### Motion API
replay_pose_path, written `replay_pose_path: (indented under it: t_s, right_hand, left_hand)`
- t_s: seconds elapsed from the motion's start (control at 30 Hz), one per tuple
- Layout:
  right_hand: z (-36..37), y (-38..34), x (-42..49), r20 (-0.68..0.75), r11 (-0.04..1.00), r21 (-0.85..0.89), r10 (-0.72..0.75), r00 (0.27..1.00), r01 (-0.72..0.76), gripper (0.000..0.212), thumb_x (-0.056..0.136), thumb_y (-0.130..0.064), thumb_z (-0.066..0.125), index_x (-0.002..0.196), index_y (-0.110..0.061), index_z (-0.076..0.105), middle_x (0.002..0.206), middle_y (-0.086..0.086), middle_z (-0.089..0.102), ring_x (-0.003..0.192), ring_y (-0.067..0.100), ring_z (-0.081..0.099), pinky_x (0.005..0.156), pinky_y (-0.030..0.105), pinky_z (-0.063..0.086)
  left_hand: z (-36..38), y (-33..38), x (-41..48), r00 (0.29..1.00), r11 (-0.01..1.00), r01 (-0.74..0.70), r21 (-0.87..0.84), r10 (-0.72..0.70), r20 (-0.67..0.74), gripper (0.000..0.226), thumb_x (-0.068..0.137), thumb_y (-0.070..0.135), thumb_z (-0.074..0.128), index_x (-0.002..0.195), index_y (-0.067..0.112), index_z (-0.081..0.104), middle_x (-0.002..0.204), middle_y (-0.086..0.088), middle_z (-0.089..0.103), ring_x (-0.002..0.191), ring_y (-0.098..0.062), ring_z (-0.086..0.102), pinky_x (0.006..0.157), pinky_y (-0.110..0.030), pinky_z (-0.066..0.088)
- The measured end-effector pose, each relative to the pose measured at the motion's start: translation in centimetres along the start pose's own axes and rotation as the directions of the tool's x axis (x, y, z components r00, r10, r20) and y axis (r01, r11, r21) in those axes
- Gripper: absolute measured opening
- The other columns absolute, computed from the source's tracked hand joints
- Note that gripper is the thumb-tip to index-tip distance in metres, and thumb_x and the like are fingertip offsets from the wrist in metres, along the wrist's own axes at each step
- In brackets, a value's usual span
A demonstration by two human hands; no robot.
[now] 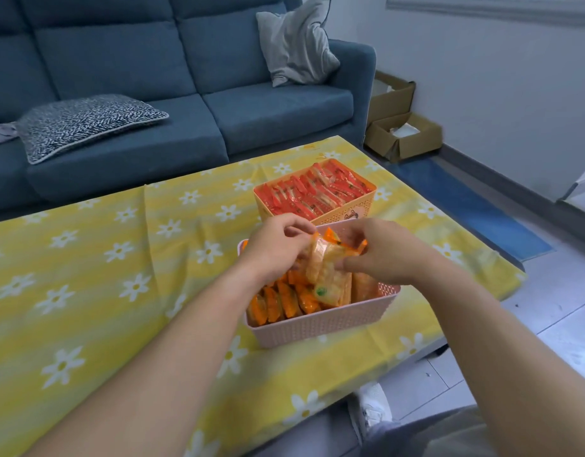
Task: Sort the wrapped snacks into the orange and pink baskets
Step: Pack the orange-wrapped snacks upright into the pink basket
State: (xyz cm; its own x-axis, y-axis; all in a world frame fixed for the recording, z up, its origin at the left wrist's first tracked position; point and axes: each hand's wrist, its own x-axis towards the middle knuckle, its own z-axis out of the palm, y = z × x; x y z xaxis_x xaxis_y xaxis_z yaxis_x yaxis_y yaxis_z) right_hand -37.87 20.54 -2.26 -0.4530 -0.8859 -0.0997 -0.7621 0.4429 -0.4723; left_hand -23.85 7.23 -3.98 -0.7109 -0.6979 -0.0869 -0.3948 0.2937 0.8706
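At the bottom right of the frame a white shoe and a grey trouser leg are showing just past the near edge of the tabletop, which is wearing a yellow cloth printed with white daisies. Two bare forearms are reaching up from the lower edge toward the middle.

The pink basket is sitting right of centre, and orange-wrapped snacks are standing on edge in its near half. Above them the left hand and the right hand are curling round a bundle of snacks from either side, the fingers pinching its top and flanks. The bundle's lower end is dipping in among the packed snacks. Hands and bundle are hiding most of the pink basket's far half.

Just beyond, the orange basket is holding rows of red-wrapped snacks; the hands are covering the gap, so I cannot tell whether the two baskets are touching.

Farther back, a blue sofa is filling the upper left, carrying a patterned cushion and a grey pillow. At the upper right, open cardboard boxes are resting on the floor beside a blue mat.
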Motion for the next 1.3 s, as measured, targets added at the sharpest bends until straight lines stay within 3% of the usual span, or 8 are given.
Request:
replay_pose_path:
  t_s: [0.1,0.3,0.43,0.6,0.73,1.03,1.17,1.3]
  right_hand:
    - [-0.4,0.3,-0.6,-0.085,0.995,0.076,0.070,0.994,-0.064,0.040,0.078,-0.036,0.084,0.102,-0.015,0.060,0.094,0.000,0.062,0.085,0.021,0.059,0.075,0.040,0.051]
    - [0.5,-0.6,-1.0,-0.073,0.994,0.094,0.065,0.995,-0.058,0.035,0.072,-0.030,0.082,0.080,-0.014,0.052,0.072,-0.001,0.052,0.061,0.015,0.045,0.055,0.031,0.036]
    - [2.6,-1.8,-0.9,-0.090,0.998,-0.001,0.069,0.994,-0.069,0.031,0.073,-0.031,0.076,0.077,-0.012,0.052,0.077,0.009,0.064,0.069,0.025,0.060,0.050,0.032,0.037]
    - [4.6,-3.4,-0.9,-0.007,0.952,-0.297,0.070,0.998,-0.069,0.040,0.079,-0.056,0.071,0.089,-0.019,0.060,0.092,0.002,0.064,0.089,0.029,0.067,0.065,0.034,0.050]
    - [3.0,-2.4,-0.8,0.092,0.981,-0.162,0.123,0.988,-0.107,0.049,0.085,-0.067,0.062,0.082,-0.018,0.066,0.075,-0.001,0.068,0.079,0.023,0.068,0.073,0.038,0.057]
    - [4.0,-1.9,-0.3,-0.056,0.919,-0.327,0.215,0.975,-0.221,0.048,0.081,-0.065,0.069,0.093,-0.022,0.053,0.090,-0.002,0.062,0.086,0.025,0.063,0.067,0.034,0.046]
    - [1.3,0.5,0.0,-0.075,0.985,-0.119,0.114,0.991,-0.123,0.012,0.090,-0.039,0.064,0.096,-0.029,0.062,0.090,-0.005,0.062,0.083,0.018,0.062,0.067,0.032,0.049]
    - [2.8,0.8,0.0,0.123,0.976,-0.217,0.052,0.991,-0.024,0.045,0.083,-0.044,0.069,0.126,-0.032,0.061,0.105,-0.007,0.064,0.093,0.018,0.063,0.078,0.037,0.057]
  left_hand:
    - [0.4,-0.5,0.9,0.996,0.951,-0.032,0.307,0.056,-0.069,0.018,0.090,0.031,0.068,0.108,0.033,0.065,0.102,0.009,0.065,0.095,-0.018,0.064,0.086,-0.040,0.055]
    - [2.2,-1.0,1.6,0.996,0.889,0.062,0.454,-0.082,0.024,0.074,0.074,0.043,0.084,0.136,0.025,0.046,0.120,-0.002,0.063,0.106,-0.025,0.062,0.091,-0.044,0.053]
    - [0.2,-0.5,1.9,0.995,0.963,0.100,0.249,-0.092,-0.047,0.068,0.078,0.028,0.084,0.137,0.021,0.050,0.123,-0.001,0.065,0.106,-0.023,0.064,0.094,-0.042,0.053]
    - [-3.2,-0.9,1.4,0.974,0.995,0.095,-0.022,-0.098,-0.205,0.056,0.084,0.021,0.080,0.134,0.020,0.053,0.107,0.005,0.066,0.089,-0.009,0.065,0.064,-0.023,0.049]
    - [-3.4,-1.3,1.0,0.981,0.994,0.098,-0.054,-0.105,-0.164,0.056,0.082,0.021,0.081,0.132,0.020,0.056,0.109,0.002,0.068,0.090,-0.011,0.067,0.068,-0.025,0.052]
    - [-2.2,-0.8,0.7,0.994,0.986,0.093,-0.136,-0.100,-0.040,0.046,0.083,0.015,0.080,0.125,0.019,0.059,0.107,-0.001,0.070,0.095,-0.017,0.070,0.081,-0.034,0.059]
    - [-2.0,-0.3,1.0,0.987,0.960,0.158,-0.232,-0.162,0.000,0.036,0.085,0.005,0.071,0.119,0.014,0.064,0.106,-0.005,0.071,0.096,-0.023,0.069,0.080,-0.039,0.060]
    - [-1.6,0.3,0.9,0.974,0.892,0.218,-0.395,-0.226,0.027,0.025,0.084,-0.003,0.060,0.105,0.009,0.066,0.097,-0.011,0.066,0.088,-0.028,0.063,0.072,-0.040,0.054]
